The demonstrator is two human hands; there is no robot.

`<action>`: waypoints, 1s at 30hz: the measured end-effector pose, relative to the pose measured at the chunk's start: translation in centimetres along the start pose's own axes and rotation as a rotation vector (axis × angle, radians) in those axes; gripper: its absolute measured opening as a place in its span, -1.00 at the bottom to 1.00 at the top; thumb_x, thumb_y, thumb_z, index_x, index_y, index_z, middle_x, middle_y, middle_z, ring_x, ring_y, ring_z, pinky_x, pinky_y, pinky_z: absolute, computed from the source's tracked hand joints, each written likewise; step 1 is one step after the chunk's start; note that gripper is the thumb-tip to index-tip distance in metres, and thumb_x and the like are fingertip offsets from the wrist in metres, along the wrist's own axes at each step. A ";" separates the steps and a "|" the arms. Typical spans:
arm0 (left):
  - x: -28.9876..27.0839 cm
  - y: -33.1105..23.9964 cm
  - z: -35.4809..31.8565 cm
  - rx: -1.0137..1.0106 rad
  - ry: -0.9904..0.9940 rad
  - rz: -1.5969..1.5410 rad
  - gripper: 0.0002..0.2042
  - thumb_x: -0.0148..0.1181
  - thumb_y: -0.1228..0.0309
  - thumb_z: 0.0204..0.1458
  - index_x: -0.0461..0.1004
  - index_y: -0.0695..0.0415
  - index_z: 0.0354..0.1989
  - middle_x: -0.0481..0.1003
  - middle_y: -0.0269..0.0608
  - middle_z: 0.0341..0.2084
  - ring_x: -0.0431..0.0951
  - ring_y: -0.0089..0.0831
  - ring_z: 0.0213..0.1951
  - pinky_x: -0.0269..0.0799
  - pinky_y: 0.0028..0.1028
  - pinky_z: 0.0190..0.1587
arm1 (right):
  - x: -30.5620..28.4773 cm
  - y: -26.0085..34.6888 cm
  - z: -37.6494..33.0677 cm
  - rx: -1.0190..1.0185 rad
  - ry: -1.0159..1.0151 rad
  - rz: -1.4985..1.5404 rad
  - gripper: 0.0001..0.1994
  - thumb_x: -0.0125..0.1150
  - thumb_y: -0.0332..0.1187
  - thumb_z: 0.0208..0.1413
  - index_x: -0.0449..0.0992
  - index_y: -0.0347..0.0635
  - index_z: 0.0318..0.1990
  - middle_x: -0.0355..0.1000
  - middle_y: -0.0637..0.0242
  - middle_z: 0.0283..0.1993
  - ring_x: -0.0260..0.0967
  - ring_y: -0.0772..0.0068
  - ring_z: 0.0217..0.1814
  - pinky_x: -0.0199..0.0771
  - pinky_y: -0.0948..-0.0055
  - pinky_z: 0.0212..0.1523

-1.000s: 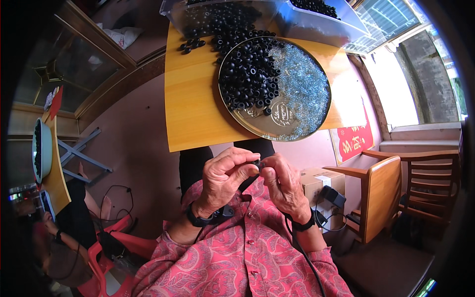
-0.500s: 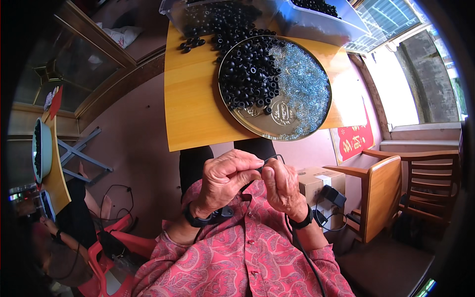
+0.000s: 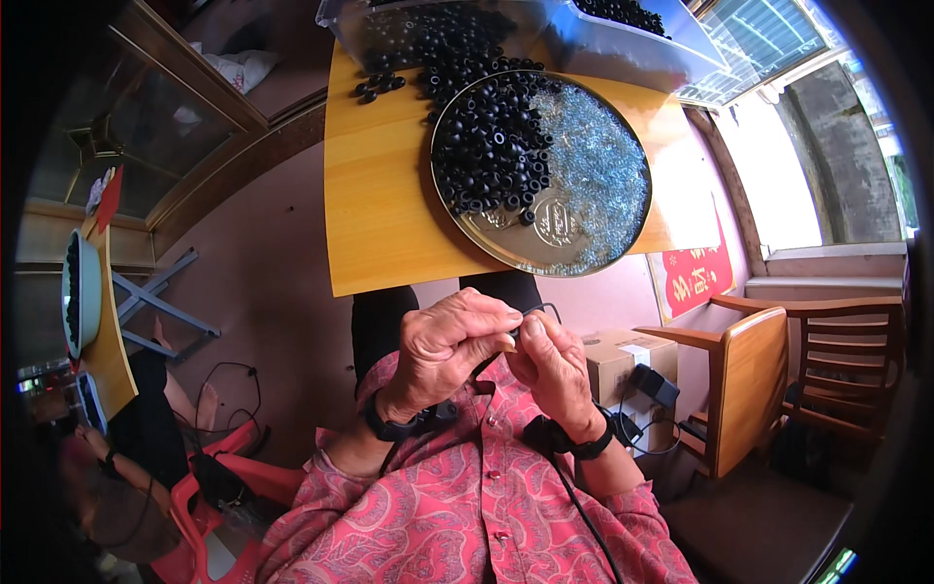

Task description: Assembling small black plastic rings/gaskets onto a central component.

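Observation:
My left hand (image 3: 452, 341) and my right hand (image 3: 555, 365) meet in front of my chest, just off the table's near edge. Both are closed in a pinch, their fingertips touching or nearly so. A small dark piece (image 3: 515, 332) shows between the fingertips; too little of it is visible to name it. Beyond the hands, a round metal tray (image 3: 516, 243) rests on the wooden table (image 3: 375, 214). Black beads (image 3: 491, 146) fill its left side, and tiny clear bluish beads (image 3: 598, 165) cover the right.
Clear plastic bins (image 3: 632, 49) with black beads stand at the table's far side, and loose black beads spread between them and the tray. A cardboard box (image 3: 623, 360) and a wooden chair (image 3: 749, 389) are to the right. Another person (image 3: 126, 467) sits at the left beside a pink chair (image 3: 199, 516).
My right hand has turned slightly, its thumb now reaching toward the left fingertips. A dark piece shows more between them. My left hand has barely moved.

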State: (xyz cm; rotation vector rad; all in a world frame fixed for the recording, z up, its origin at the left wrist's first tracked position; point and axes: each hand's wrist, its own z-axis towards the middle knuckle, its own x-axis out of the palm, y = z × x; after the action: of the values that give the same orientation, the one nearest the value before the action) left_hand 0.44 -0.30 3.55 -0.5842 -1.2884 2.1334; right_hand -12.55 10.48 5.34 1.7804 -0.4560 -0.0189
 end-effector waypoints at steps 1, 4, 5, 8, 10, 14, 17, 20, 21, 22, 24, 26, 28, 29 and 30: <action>0.0 0.0 -0.1 0.000 -0.001 -0.001 -0.82 0.33 0.55 -0.09 0.56 0.26 -0.27 0.58 -0.12 -0.35 0.58 -0.35 -0.33 0.49 -0.50 -0.28 | 0.0 0.3 0.1 0.015 0.031 0.011 -0.67 -0.18 -0.18 0.37 0.28 -0.15 -0.43 0.18 0.53 -0.58 0.03 0.73 -0.59 0.05 0.63 -0.59; -0.1 0.0 -0.3 -0.135 -0.029 -0.047 -0.84 0.32 0.57 -0.08 0.58 0.25 -0.29 0.56 -0.15 -0.36 0.57 -0.42 -0.33 0.50 -0.53 -0.25 | 0.0 0.2 0.2 0.069 0.052 0.106 -0.66 -0.18 -0.14 0.37 0.30 -0.15 -0.39 0.19 0.54 -0.56 0.05 0.74 -0.59 0.08 0.66 -0.57; -0.2 -0.1 -0.4 -0.190 -0.037 -0.111 -0.85 0.31 0.57 -0.06 0.58 0.25 -0.27 0.56 -0.17 -0.34 0.56 -0.46 -0.31 0.49 -0.55 -0.23 | -0.2 0.2 0.2 0.068 0.052 0.105 -0.66 -0.18 -0.14 0.37 0.30 -0.15 -0.39 0.19 0.54 -0.56 0.05 0.74 -0.59 0.08 0.66 -0.57; -0.4 0.2 -0.8 -0.273 -0.049 -0.238 -0.83 0.29 0.53 0.00 0.56 0.25 -0.22 0.55 -0.17 -0.31 0.54 -0.51 -0.29 0.50 -0.56 -0.21 | -0.8 0.2 0.6 0.029 0.132 0.068 -0.69 -0.13 -0.14 0.35 0.33 -0.18 -0.31 0.22 0.52 -0.52 0.11 0.74 -0.56 0.16 0.67 -0.54; -0.4 0.2 -1.0 -0.300 -0.043 -0.309 -0.81 0.28 0.48 0.03 0.54 0.26 -0.19 0.55 -0.16 -0.29 0.54 -0.50 -0.27 0.51 -0.54 -0.20 | -1.2 0.2 0.6 -0.006 0.097 0.016 -0.74 -0.06 -0.18 0.33 0.35 -0.21 -0.26 0.26 0.48 -0.46 0.16 0.72 -0.50 0.22 0.66 -0.48; -0.4 0.2 -1.4 -0.520 -0.067 -0.558 -0.78 0.26 0.48 0.05 0.47 0.30 -0.15 0.53 -0.17 -0.28 0.53 -0.54 -0.26 0.51 -0.56 -0.16 | -1.6 -0.2 1.2 -0.226 0.066 -0.051 -0.73 0.22 -0.39 0.16 0.37 -0.26 -0.04 0.33 0.44 -0.35 0.25 0.68 -0.38 0.32 0.62 -0.35; -0.5 0.5 -1.5 -0.530 -0.062 -0.568 -0.77 0.28 0.48 0.04 0.44 0.30 -0.16 0.53 -0.20 -0.28 0.53 -0.56 -0.26 0.49 -0.57 -0.15 | -1.9 -0.2 1.8 -0.308 0.067 -0.161 -0.65 0.37 -0.43 -0.01 0.48 -0.23 -0.04 0.35 0.42 -0.38 0.28 0.64 -0.38 0.33 0.58 -0.33; -0.5 0.3 -1.1 -0.537 -0.074 -0.578 -0.76 0.30 0.48 0.03 0.42 0.27 -0.17 0.52 -0.23 -0.28 0.52 -0.59 -0.25 0.46 -0.60 -0.14 | -1.8 0.2 2.1 -0.391 0.064 -0.313 -0.66 0.41 -0.42 -0.07 0.55 -0.19 -0.09 0.35 0.42 -0.42 0.27 0.61 -0.40 0.33 0.56 -0.33; -0.5 0.2 -1.0 -0.537 -0.085 -0.607 -0.75 0.31 0.48 0.02 0.41 0.26 -0.17 0.52 -0.25 -0.28 0.52 -0.60 -0.24 0.45 -0.61 -0.14 | -1.7 0.4 2.1 -0.397 0.050 -0.333 -0.66 0.42 -0.43 -0.10 0.58 -0.17 -0.09 0.34 0.43 -0.45 0.26 0.59 -0.41 0.33 0.54 -0.33; -0.6 0.3 -1.0 -0.536 -0.086 -0.607 -0.75 0.31 0.48 0.02 0.41 0.26 -0.17 0.52 -0.25 -0.28 0.52 -0.60 -0.24 0.45 -0.61 -0.14 | -1.7 0.5 2.1 -0.397 0.051 -0.332 -0.66 0.42 -0.43 -0.10 0.58 -0.17 -0.09 0.34 0.43 -0.45 0.26 0.59 -0.41 0.33 0.54 -0.33; -0.7 0.4 -1.0 -0.562 -0.068 -0.603 -0.72 0.32 0.48 0.00 0.39 0.24 -0.16 0.51 -0.26 -0.27 0.51 -0.62 -0.24 0.44 -0.62 -0.15 | -1.8 0.8 2.1 -0.426 0.070 -0.418 -0.62 0.42 -0.44 -0.10 0.58 -0.13 -0.04 0.33 0.44 -0.46 0.25 0.59 -0.41 0.33 0.54 -0.34; -0.6 0.8 -1.1 -0.524 -0.070 -0.574 -0.74 0.28 0.51 0.03 0.38 0.27 -0.14 0.52 -0.22 -0.29 0.55 -0.57 -0.27 0.50 -0.58 -0.16 | -1.8 0.9 2.0 -0.422 0.070 -0.412 -0.61 0.42 -0.44 -0.10 0.57 -0.13 -0.04 0.32 0.45 -0.46 0.25 0.58 -0.40 0.33 0.54 -0.34; -0.5 0.9 -1.1 -0.488 -0.071 -0.546 -0.75 0.24 0.54 0.06 0.37 0.30 -0.12 0.53 -0.17 -0.30 0.59 -0.52 -0.30 0.55 -0.54 -0.18 | -1.9 0.9 2.0 -0.416 0.068 -0.406 -0.61 0.42 -0.44 -0.10 0.57 -0.13 -0.03 0.32 0.45 -0.46 0.24 0.58 -0.40 0.33 0.55 -0.34; -0.6 0.8 -1.0 -0.523 -0.061 -0.553 -0.70 0.28 0.51 0.03 0.35 0.27 -0.10 0.53 -0.19 -0.27 0.56 -0.56 -0.27 0.50 -0.58 -0.16 | -1.8 1.0 1.9 -0.399 0.069 -0.408 -0.61 0.42 -0.44 -0.10 0.57 -0.13 -0.03 0.32 0.45 -0.46 0.24 0.57 -0.40 0.33 0.55 -0.34; -0.7 0.7 -0.9 -0.558 -0.051 -0.559 -0.65 0.32 0.49 0.00 0.33 0.24 -0.08 0.53 -0.20 -0.24 0.53 -0.60 -0.24 0.46 -0.62 -0.14 | -1.8 1.0 1.9 -0.382 0.070 -0.410 -0.60 0.42 -0.45 -0.10 0.57 -0.13 -0.02 0.32 0.45 -0.46 0.24 0.57 -0.40 0.32 0.55 -0.34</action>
State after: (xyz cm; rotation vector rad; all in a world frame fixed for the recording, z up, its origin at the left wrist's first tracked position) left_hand 1.37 -0.44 2.60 -0.3240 -1.8340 1.3419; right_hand -14.98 9.06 5.35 1.4639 -0.0250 -0.3102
